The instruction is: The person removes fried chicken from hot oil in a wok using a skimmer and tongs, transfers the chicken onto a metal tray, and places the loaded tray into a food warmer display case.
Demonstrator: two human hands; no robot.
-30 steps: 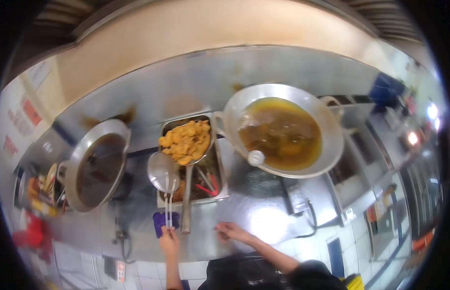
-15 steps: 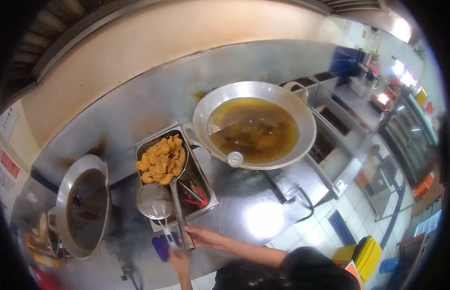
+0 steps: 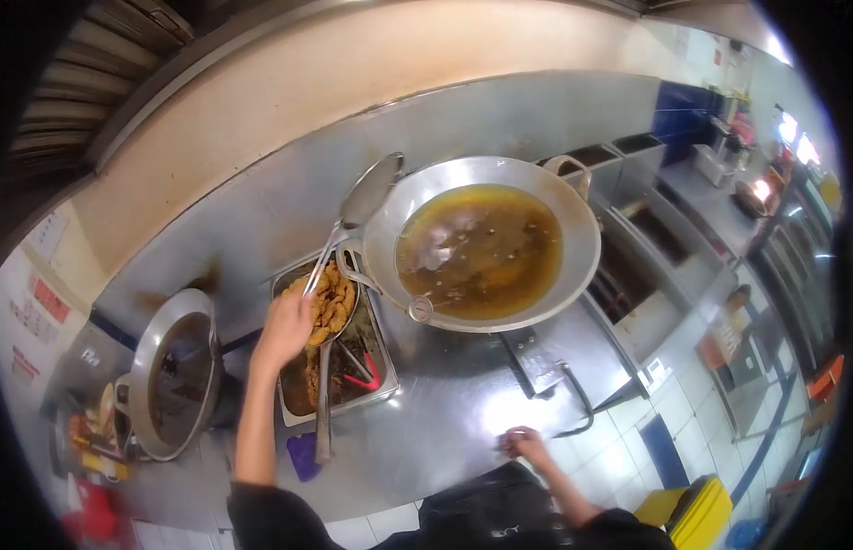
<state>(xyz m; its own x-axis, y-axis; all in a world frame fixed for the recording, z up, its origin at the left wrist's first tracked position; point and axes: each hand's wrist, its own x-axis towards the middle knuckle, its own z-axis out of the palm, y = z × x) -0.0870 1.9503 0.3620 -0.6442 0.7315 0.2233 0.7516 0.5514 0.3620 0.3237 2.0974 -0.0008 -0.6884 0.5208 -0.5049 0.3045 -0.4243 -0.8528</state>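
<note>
Left hand (image 3: 282, 332) left of centre, fingers wrapped round the skimmer (image 3: 371, 191), its mesh up beside the left rim of the big wok (image 3: 580, 240)! Dark golden oil (image 3: 481, 257) in there, a thermometer (image 3: 420, 309) at the lower-left rim. Below the skimmer, fried pieces (image 3: 335, 307) heap in a strainer (image 3: 323, 403) over the tray (image 3: 387, 389), handle pointing down the frame, red tongs (image 3: 370, 374) alongside. Purple cloth (image 3: 303, 456) by the handle's end on the desk (image 3: 445, 376). Second wok (image 3: 193, 302) at left, dark liquid inside. And the right hand (image 3: 523, 443), lower centre, fingers curled, its grip too small to read!
</note>
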